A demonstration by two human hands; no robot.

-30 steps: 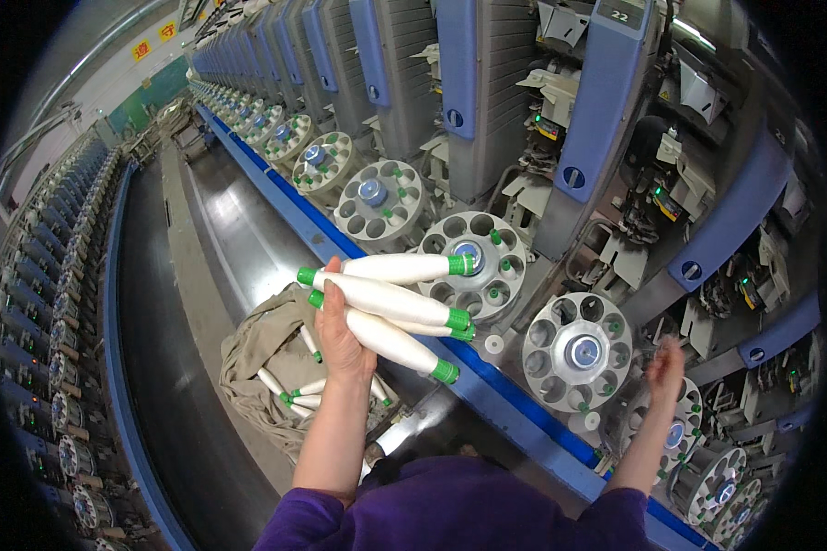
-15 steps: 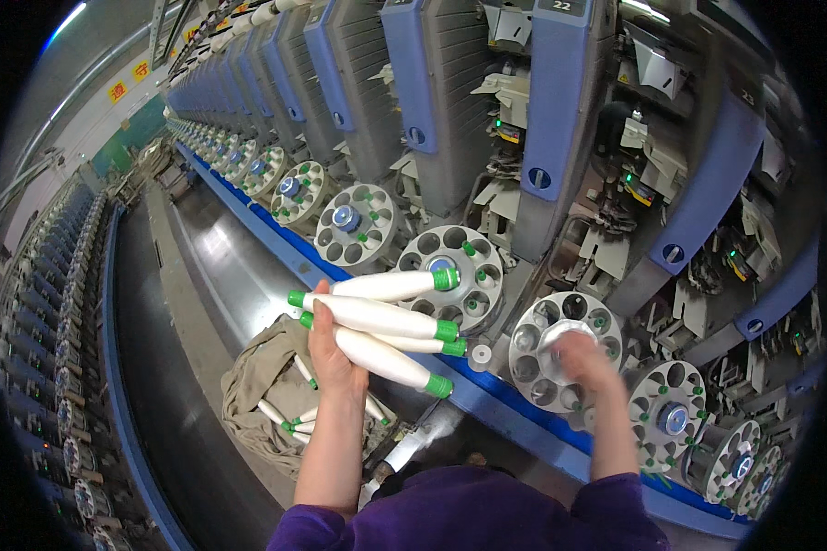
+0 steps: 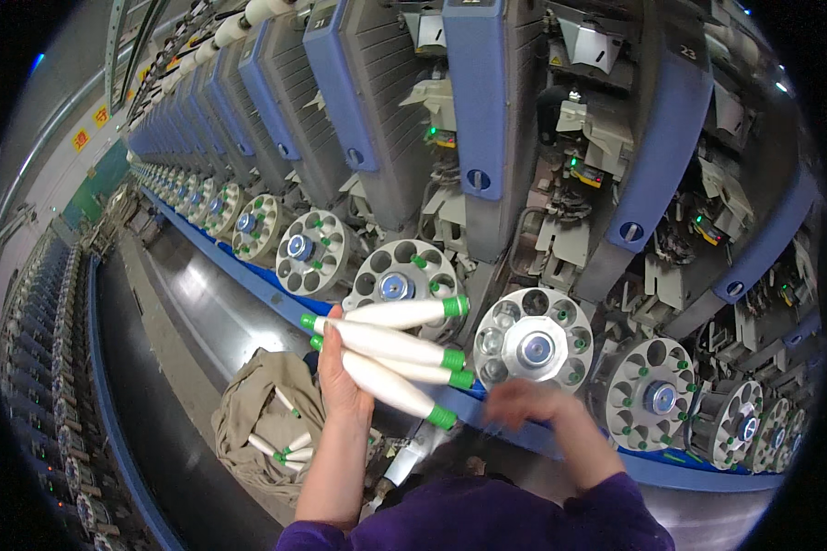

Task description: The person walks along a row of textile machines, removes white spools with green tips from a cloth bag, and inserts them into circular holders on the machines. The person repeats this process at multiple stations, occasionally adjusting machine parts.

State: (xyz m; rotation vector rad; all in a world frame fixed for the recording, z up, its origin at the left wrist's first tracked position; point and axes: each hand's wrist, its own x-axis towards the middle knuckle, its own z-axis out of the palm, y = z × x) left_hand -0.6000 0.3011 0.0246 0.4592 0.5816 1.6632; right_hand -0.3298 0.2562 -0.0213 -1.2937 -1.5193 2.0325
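White tapered bobbins [image 3: 390, 354], green-tipped, in left hand [image 3: 340, 381].

Four white yarn-wound bobbins with green plastic ends [image 3: 390, 354], fanned out near-horizontal, butts pointing right, in front of a grey round magazine. All full, clean, touching one another.

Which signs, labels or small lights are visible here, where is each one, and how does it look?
Wall signs: far left wall, two small yellow rectangles with red marks.
Number tags: tops of the blue machine columns, small and pale.
Warning label: upper centre of machine, small yellow triangle.
Indicator lights: between columns, tiny green dots.
No screens or packages show.
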